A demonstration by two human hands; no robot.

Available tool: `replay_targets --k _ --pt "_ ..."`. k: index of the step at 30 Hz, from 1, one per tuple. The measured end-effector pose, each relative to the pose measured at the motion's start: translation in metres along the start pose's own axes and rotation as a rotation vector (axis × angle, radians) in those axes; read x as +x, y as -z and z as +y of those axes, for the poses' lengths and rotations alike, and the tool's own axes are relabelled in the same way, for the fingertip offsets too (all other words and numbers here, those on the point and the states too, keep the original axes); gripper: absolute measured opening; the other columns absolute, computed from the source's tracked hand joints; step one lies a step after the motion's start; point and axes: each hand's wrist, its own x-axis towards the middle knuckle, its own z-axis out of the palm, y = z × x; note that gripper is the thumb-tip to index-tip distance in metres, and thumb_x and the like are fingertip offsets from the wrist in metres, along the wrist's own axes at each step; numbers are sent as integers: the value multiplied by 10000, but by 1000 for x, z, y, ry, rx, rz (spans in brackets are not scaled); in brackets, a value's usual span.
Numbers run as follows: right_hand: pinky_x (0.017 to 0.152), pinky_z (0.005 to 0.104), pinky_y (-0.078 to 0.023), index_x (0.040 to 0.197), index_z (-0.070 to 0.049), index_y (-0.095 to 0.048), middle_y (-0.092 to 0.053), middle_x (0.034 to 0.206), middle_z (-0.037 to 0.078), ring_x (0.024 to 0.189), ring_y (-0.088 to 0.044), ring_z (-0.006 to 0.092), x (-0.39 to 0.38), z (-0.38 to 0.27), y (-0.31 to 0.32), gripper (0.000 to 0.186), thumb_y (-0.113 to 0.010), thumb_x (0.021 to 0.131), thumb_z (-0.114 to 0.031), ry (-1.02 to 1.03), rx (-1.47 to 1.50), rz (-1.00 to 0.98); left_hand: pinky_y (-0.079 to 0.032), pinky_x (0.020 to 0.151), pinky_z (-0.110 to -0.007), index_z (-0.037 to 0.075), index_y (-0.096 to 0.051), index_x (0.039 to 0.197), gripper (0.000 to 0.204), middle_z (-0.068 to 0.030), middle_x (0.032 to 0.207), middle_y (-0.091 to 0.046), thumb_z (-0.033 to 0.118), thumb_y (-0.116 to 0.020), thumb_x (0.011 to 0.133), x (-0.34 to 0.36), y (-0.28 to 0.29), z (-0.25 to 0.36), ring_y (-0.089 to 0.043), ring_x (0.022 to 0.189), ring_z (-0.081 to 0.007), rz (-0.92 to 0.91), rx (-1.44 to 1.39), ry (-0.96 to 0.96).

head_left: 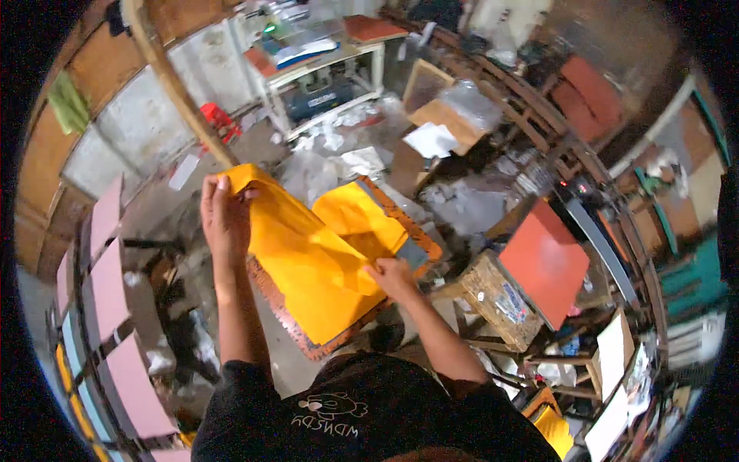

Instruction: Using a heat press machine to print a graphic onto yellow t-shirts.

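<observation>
Yellow fabric on a printing frame

Yellow cloth point(308, 262), creased, partly lifted at its 10 o'clock corner, drapes over an orange-rimmed flat frame point(416, 231) at centre.

hands point(225, 218) lift yellow cloth point(315, 262) off frame point(286, 312).

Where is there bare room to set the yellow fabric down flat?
The red board to the right of the right hand is bare on top. The orange-framed board is mostly covered by the yellow fabric, which the left hand lifts. The floor beyond is crowded with paper scraps.
</observation>
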Motion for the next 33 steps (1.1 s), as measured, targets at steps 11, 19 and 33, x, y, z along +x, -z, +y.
replay_targets --k 11,19,33 --pt "604 352 -507 918 -6 -712 -653 811 148 689 -644 274 -197 44 301 145 -696 804 -94 -377 -190 513 -565 753 -337 82 -485 1006 122 -47 949 -543 175 -552 965 -28 -140 -75 -646 810 -259 -248 -386 247" --pt "546 223 -491 1071 54 -669 -672 769 67 647 -646 105 -319 19 342 200 -579 947 -75 -569 370 937 -575 721 -337 85 -487 1028 152 -68 1028 -575 201 -556 957 -79 -208 -92 -656 840 -243 -384 -354 494" --pt "650 282 -525 922 76 -652 -678 800 92 719 -651 135 -308 36 479 195 -651 917 -119 -548 218 925 -450 1022 -394 26 -488 1178 272 -225 1253 -545 212 -505 981 1 -347 -154 -519 1233 -335 -792 -416 885"
